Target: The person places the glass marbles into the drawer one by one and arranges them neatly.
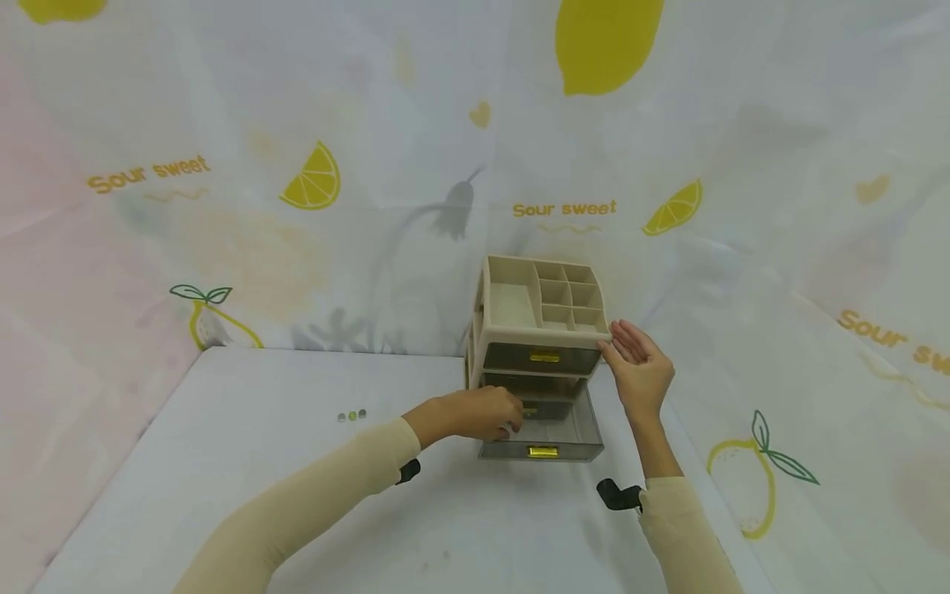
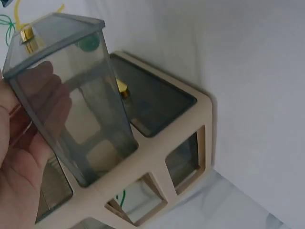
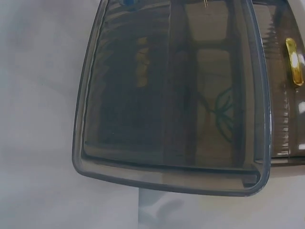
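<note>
- The bottom drawer (image 1: 575, 452) juts from the organizer (image 1: 545, 336) towards the person; which of its sides is longer, I cannot tell.
- The left hand (image 1: 486, 412) is nearer, reaching across the drawer's left side, most of the drawer lying rightward of its fingertips.
- Left fingers bend — any hold is hidden.
- The right hand (image 1: 641, 371), fingers nearly straight, rests at the organizer's upper right corner — grasping nothing visible.

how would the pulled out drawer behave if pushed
The pulled-out drawer is see-through with thin, straight walls, so it is probably stiff and light for its size. Its smooth sides suggest it may feel a bit slippery. Sticking well out of the cabinet, it might tilt if pressed at the front.
</note>
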Available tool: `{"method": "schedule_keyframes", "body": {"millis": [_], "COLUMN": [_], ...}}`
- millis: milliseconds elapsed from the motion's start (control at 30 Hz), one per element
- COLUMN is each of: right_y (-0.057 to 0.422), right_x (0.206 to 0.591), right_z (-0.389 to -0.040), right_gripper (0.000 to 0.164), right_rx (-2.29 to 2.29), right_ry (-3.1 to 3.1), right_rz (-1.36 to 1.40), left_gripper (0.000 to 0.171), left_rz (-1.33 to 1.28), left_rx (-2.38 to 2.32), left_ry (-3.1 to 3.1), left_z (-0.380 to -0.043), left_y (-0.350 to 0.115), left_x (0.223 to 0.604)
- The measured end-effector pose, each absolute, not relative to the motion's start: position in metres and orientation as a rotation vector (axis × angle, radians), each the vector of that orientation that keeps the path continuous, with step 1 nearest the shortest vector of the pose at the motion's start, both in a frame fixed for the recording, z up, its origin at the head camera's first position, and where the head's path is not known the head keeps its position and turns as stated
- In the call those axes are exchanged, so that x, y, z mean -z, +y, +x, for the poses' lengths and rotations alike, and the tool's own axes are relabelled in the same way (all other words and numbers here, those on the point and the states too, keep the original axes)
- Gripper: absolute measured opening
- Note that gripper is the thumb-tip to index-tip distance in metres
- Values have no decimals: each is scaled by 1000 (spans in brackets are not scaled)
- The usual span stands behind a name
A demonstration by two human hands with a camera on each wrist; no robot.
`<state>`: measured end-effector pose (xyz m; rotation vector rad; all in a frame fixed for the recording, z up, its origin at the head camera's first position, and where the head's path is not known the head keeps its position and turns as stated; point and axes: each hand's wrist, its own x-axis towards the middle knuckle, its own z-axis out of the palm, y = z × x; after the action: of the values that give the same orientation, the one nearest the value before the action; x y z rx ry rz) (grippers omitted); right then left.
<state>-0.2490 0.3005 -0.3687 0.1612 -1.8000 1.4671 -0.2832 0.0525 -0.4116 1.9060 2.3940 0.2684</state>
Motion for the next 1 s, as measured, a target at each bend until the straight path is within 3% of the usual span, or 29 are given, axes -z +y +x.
{"method": "schedule_keyframes", "body": {"millis": [533,1000], "right_y": [300,302], "right_x": [367,369], "right_z": [-247,-250], "right_gripper": [44,44], "right_rx": [-1495,-1493], "right_ry": [-1809,-1797], "right_rz": [141,142], "left_gripper": [16,13], "left_rz": [1860,1254], "left_rx": [-776,-812], "left_ry": [2525,2605], "left_z": [-317,-358], "left_y": [-24,-112], "left_x": [391,451]}}
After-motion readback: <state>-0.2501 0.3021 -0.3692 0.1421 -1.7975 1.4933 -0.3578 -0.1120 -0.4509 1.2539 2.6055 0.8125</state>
